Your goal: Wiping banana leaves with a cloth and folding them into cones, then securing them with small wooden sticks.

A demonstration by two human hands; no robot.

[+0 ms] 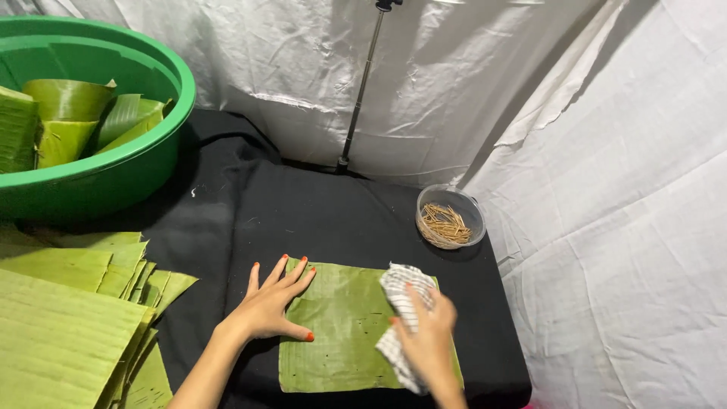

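Leaf (341, 333) lies flat at lower centre; left hand (273, 307) presses its left edge, fingers spread, while right hand (428, 341) clutches a cloth (401, 291) on its right side.

I see leaf (341, 333): ribbed, faintly glossy | rag (403, 299): checked woven cloth, in right hand (430, 341) | desk (303, 220) cover: matt black cloth | basin (113, 163): glossy green plastic | tub (450, 216): clear plastic | backdrop (621, 227): wrinkled white cloth
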